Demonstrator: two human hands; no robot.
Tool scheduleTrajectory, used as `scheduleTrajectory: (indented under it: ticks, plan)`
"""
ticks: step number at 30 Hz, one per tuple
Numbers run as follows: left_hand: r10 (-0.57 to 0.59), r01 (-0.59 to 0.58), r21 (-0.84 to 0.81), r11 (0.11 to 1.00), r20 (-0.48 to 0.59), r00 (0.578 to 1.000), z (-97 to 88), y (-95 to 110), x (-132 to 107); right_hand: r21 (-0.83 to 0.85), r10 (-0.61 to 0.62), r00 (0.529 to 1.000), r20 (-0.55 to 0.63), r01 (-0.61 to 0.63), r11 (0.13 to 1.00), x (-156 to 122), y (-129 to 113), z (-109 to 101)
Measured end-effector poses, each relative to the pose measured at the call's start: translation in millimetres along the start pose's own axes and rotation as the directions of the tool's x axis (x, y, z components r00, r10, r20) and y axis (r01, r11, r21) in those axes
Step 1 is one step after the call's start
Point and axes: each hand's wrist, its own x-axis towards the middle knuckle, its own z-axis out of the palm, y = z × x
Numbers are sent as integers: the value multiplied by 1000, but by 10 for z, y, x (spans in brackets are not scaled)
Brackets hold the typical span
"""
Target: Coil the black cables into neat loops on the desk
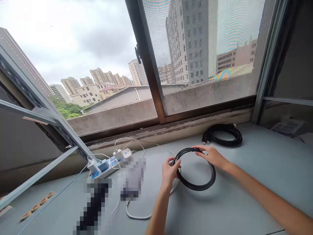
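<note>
A black cable [195,187], wound into a round coil of several turns, is held between my two hands above the grey-blue table [220,215]. My left hand [170,169] grips the coil's left side, thumb over the strands. At the top of the coil, the fingers of my right hand [207,155] are closed on the cable near a dark connector end [195,149]. Beyond my right hand lies a second, thicker black cable coil [223,143] with its plug ends at the left.
A white power strip [107,171] with chargers plugged in stands at the left by the window. White cords [139,217] run across the table, one passing behind my left arm. Two blurred-out items [133,179] lie nearby. Metal frame bars [39,176] rise at the left.
</note>
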Motion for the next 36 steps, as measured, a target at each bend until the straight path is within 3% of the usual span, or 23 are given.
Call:
scheduleTrajectory:
  ticks: [5, 12, 17, 20, 26, 29, 32, 36]
  plan:
    - [-18, 19, -79, 997, 9, 1000, -22, -35, 45, 137, 20, 1000, 1, -20, 990, 30, -48, -10]
    - [-79, 96, -175, 980, 101, 992, 7, 33, 5, 130, 99, 974, -203, -73, 989, 72, 27, -83]
    - [-103, 120, -108, 987, 153, 983, 111, 7, -55, 75, 113, 949, -295, -94, 993, 99, 179, -78]
    - [-152, 166, -100, 981, 135, 979, 199, -33, -108, 7, 96, 948, -303, -98, 995, 95, 272, -65]
    - [-140, 142, -6, 990, 111, 984, 326, -26, -243, -113, 98, 956, -277, -134, 985, 90, 455, -81]
    - [-78, 69, 91, 993, 101, 992, 351, -33, -278, -136, 92, 965, -245, -128, 982, 108, 493, -76]
    - [96, -112, 235, 966, 78, 992, 351, -56, -290, -158, 73, 973, -219, -109, 981, 113, 480, -61]
    - [375, -376, 477, 794, 101, 922, 325, -59, -279, -217, 87, 975, -207, -132, 967, 94, 429, -76]
